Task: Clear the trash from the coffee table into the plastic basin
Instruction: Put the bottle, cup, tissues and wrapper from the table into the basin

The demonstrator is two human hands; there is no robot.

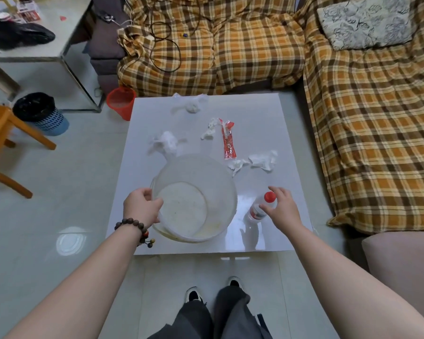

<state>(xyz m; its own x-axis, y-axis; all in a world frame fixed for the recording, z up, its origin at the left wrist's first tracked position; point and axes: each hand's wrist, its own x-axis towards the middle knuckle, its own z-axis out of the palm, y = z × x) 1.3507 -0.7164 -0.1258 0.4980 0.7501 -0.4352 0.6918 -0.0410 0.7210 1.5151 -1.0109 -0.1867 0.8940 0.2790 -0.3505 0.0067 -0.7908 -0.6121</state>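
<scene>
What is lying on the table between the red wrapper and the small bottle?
In the head view, crumpled white tissues lie between the red wrapper and the bottle; nearer the bottle, the table is bare.

wooden chair (pixel 0 133) cut off at left edge, bottle (pixel 261 209) label too small to read, floral cushion (pixel 367 20) cropped at top

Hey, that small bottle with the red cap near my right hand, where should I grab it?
Take the bottle around its clear body just below the red cap, coming from its right side, where your right hand already is. It leans slightly and the plastic basin crowds its left.
</scene>
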